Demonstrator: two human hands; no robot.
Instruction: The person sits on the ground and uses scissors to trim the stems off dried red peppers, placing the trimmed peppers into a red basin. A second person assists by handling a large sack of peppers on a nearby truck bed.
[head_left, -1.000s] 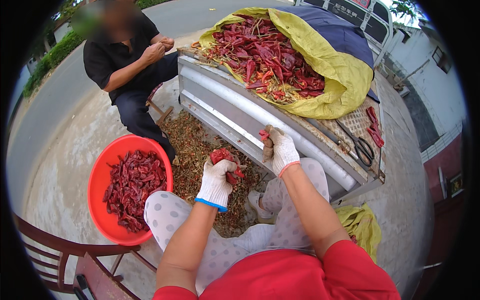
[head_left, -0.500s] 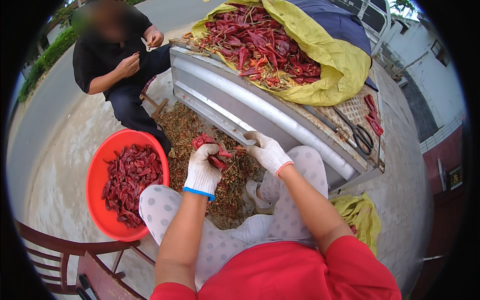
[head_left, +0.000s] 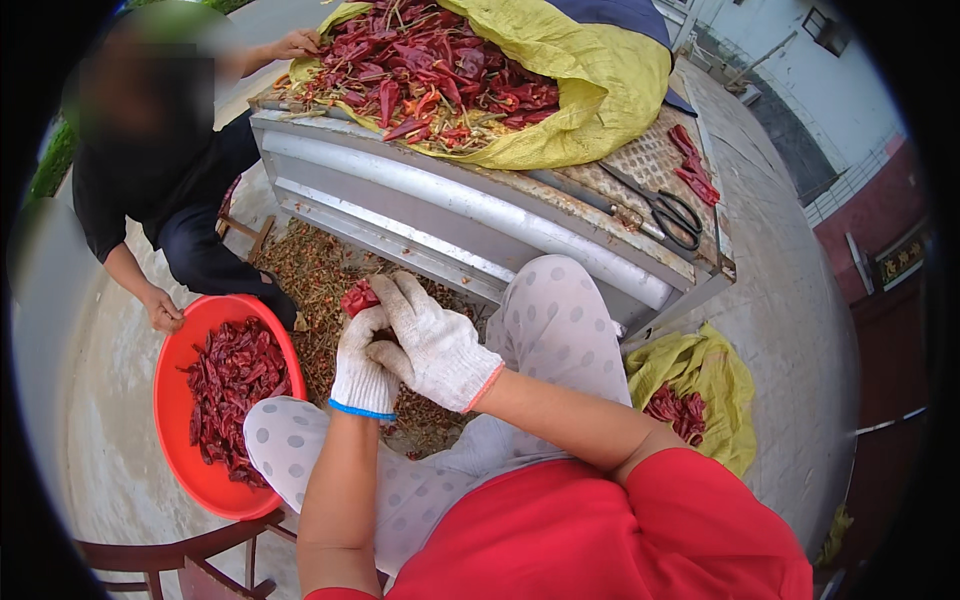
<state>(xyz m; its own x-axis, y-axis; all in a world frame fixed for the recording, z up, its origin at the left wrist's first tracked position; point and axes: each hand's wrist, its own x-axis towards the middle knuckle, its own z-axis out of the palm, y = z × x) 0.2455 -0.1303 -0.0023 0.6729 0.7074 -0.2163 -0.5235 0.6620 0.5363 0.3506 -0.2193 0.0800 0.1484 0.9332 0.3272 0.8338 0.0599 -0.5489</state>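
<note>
A small bunch of dried red chili peppers (head_left: 358,297) pokes out above my left hand (head_left: 362,365), which wears a white knit glove with a blue cuff and is closed around the bunch. My right hand (head_left: 440,345), in a white glove with a pinkish cuff, lies against the left one. Its curled fingers reach over to the peppers, and its thumb meets the left glove. The lower part of the bunch is hidden between the gloves. Both hands are above a litter of stems and scraps (head_left: 310,275) on the ground.
Left of my knee stands a red basin (head_left: 165,440) of dried chilies, a co-worker's hand (head_left: 163,310) at its rim. Ahead, a metal truck bed (head_left: 400,185) bears an open yellow sack (head_left: 600,100) of chilies and black-handled scissors (head_left: 675,218). Another yellow sack (head_left: 735,400) lies right.
My right hand has moved left from the truck bed's side to meet my left hand at the peppers. The co-worker's hands have parted, one to the basin, one to the sack. The view has shifted.
</note>
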